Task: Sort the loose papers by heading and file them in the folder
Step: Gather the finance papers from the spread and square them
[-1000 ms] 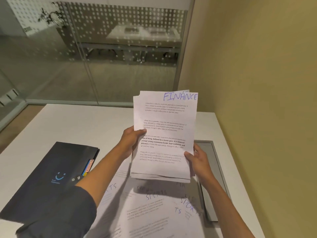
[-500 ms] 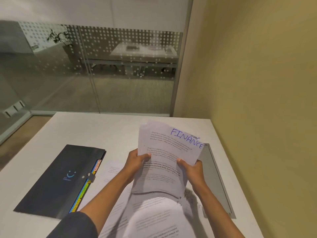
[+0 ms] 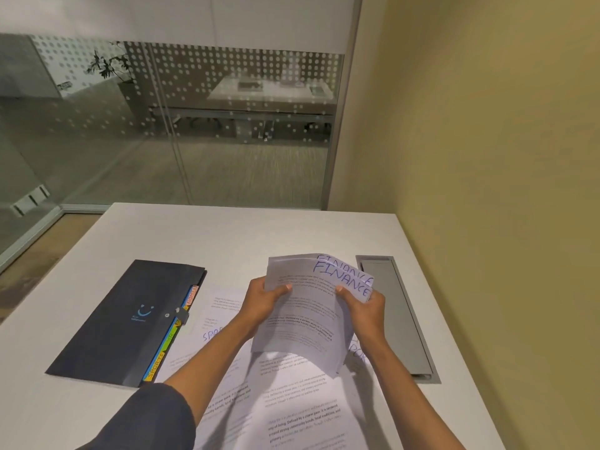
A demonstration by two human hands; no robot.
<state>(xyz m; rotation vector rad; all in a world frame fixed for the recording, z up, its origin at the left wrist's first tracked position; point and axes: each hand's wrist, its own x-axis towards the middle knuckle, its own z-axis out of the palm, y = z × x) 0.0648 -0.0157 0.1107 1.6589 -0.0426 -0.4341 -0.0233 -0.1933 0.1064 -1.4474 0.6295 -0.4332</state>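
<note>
Since a second ago, the FINANCE sheets (image 3: 311, 306) are sitting much lower, no longer held upright before the glass but tipped forward over the table, and a second FINANCE heading is now peeking out behind the front one. At the far left, the dark folder (image 3: 130, 323) is lying closed and flat on the white table (image 3: 227, 235), its coloured tabs (image 3: 175, 336) showing along its right edge, one of them reading SPORTS. Just beside those tabs, loose papers (image 3: 292, 404) are lying spread on the table, overlapping one another, with part of a handwritten heading showing under the left forearm. Above them, the left hand (image 3: 263, 303) is gripping the left edge of the FINANCE sheets, thumb lying across the front and fingers curled behind. The sheets are bending between both hands, their lower edge hanging just above the spread papers. On the other side, the right hand (image 3: 363, 306) is pinching the right edge just beneath the heading, thumb on the front. Further right, a grey cable hatch (image 3: 399, 319) is sitting recessed in the table near the yellow wall (image 3: 487, 190).
</note>
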